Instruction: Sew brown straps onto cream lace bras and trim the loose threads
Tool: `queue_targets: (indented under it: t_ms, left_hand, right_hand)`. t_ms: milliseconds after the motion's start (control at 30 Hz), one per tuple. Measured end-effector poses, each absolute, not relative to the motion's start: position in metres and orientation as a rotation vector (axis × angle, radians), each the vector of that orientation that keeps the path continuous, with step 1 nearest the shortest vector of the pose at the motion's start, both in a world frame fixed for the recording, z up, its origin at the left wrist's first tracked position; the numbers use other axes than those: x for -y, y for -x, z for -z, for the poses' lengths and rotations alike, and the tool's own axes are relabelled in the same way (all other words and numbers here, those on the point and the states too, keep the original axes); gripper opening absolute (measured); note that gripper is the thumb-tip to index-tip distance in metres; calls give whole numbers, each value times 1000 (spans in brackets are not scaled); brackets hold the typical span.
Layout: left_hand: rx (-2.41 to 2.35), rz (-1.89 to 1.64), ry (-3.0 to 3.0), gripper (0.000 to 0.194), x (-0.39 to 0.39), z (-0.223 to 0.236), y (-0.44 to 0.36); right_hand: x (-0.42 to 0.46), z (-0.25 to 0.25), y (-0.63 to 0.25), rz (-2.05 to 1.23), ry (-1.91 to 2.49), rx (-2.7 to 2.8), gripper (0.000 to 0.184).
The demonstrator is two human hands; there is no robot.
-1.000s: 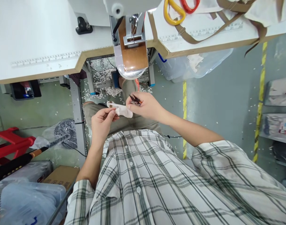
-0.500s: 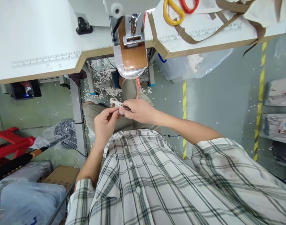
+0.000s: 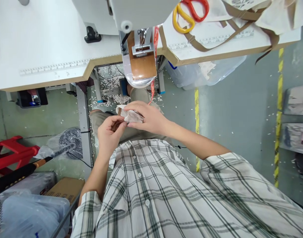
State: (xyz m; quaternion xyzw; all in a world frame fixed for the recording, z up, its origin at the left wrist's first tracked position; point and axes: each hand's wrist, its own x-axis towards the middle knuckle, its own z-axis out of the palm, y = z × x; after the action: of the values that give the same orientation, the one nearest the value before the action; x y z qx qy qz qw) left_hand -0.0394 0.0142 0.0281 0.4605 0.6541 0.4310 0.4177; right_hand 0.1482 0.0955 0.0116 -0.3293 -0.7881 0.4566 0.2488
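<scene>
With fingers [image 3: 113, 119] of the left hand [image 3: 107, 136], pinching a small white cloth [image 3: 134, 116]; with those of the right hand [image 3: 152, 119], gripping it from the other side. Holding it above the lap [image 3: 139, 133], near the white surface [image 3: 54, 39] and sewing machine [image 3: 141, 13].

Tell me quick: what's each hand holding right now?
Left hand: closed, pinching a small, crumpled white cloth piece.
Right hand: curled around that cloth; whether it holds anything else cannot be told.

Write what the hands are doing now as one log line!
left hand: pinching white cloth | right hand: holding same cloth | cloth: above lap | sewing machine: ahead
</scene>
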Motion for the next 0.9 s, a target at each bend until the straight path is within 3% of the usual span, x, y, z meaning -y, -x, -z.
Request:
queue_targets:
  t_ms: [67,133,267,467,633,767,900]
  left_hand:
    - [-1681,-1110,-1452,9,-12,-30,38]
    - [-1673,-1183,-1774,12,-10,-29,37]
    - [-1658,-1365,-2177,23,-3,-19,37]
    - [-1726,-1378,-2203,19,1,-18,31]
    - [-1658,-1336,-1800,8,-2,-31,23]
    - [-1446,-1069,-970,27,-7,-38,24]
    - [-1237,-895,-667,32,-13,-37,31]
  right_hand:
    - [-92,-13,-144,-1169,910,2218,20]
    - [-88,-13,-142,-1009,915,2228,10]
    - [-78,-9,-141,-700,824,2083,17]
    - [-69,-8,-141,-616,798,1946,19]
    - [-69,-7,-142,-594,865,1998,20]
    - [-72,-6,-143,-646,875,2068,21]
    - [-79,-7,-147,-798,854,2111,12]
